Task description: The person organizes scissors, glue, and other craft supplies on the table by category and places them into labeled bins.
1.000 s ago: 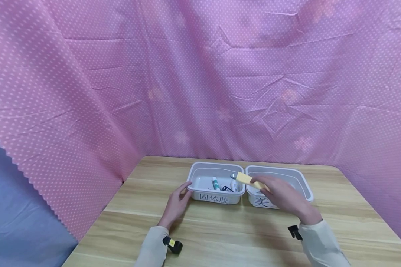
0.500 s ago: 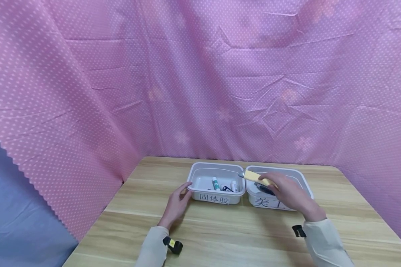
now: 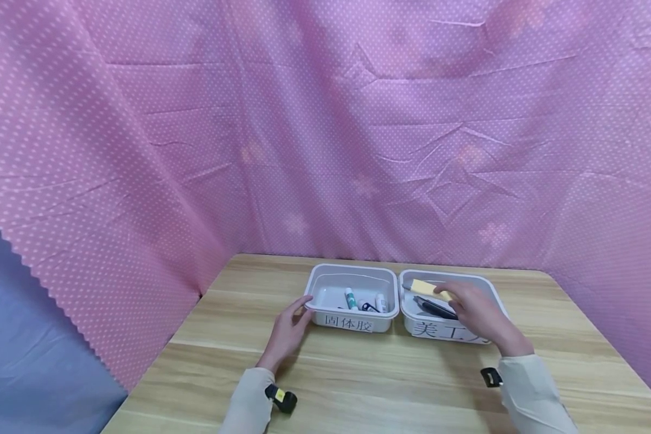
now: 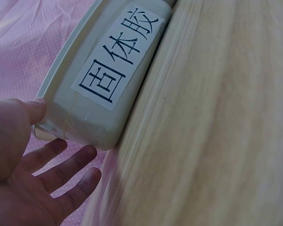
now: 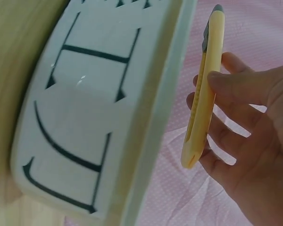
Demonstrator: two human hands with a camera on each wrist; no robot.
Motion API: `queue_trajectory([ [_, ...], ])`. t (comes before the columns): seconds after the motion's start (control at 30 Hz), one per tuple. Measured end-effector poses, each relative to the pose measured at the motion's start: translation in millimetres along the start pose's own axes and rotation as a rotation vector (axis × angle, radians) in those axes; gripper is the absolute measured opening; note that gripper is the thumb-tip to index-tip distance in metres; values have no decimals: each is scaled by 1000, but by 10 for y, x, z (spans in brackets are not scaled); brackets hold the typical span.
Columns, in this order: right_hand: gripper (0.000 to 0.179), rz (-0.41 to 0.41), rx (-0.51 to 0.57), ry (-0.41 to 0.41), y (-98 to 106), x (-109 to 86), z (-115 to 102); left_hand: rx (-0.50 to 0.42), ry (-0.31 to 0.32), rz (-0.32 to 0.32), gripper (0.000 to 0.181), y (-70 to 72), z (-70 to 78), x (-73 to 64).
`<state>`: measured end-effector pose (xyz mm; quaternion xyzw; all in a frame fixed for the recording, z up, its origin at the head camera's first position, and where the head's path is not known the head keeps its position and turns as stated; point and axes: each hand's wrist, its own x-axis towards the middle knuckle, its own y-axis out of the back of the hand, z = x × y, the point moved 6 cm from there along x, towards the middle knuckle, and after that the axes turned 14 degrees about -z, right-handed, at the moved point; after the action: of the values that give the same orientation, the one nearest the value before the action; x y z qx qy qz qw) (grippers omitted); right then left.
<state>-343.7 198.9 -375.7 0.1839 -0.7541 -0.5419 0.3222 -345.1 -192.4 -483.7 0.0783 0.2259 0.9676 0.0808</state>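
My right hand (image 3: 474, 307) pinches a yellow utility knife (image 5: 203, 94) between thumb and fingers, above the right-hand plastic box (image 3: 501, 304). The knife's grey tip points left in the head view. Inside that box lies a dark utility knife (image 3: 436, 307), partly hidden behind my fingers. My left hand (image 3: 286, 331) touches the near left corner of the left-hand plastic box (image 3: 314, 283). In the left wrist view, its thumb rests at the rim while the other visible fingers are spread below the corner. A green-and-white glue stick (image 3: 350, 299) and a white glue stick (image 3: 381, 302) lie in the left box.
Both boxes stand side by side on the wooden table (image 3: 358, 386), each with a paper label (image 4: 118, 59) in Chinese characters on its front. A small dark-and-white item (image 3: 369, 307) lies in the left box. Behind hangs a pink dotted cloth (image 3: 358, 150).
My right hand has carried the yellow utility knife rightward, from between the boxes to over the right box. The dark knife in that box has come into view. My left hand stays put.
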Motion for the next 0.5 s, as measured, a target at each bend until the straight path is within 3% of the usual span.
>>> queue_trajectory([
  [0.3,42,-57,94,-77,-96,-45,212,-5,12,0,47,-2,1,-4],
  [0.5,41,-67,100,-91,-135,-48,256,-4,14,-2,46,2,-3,-1],
])
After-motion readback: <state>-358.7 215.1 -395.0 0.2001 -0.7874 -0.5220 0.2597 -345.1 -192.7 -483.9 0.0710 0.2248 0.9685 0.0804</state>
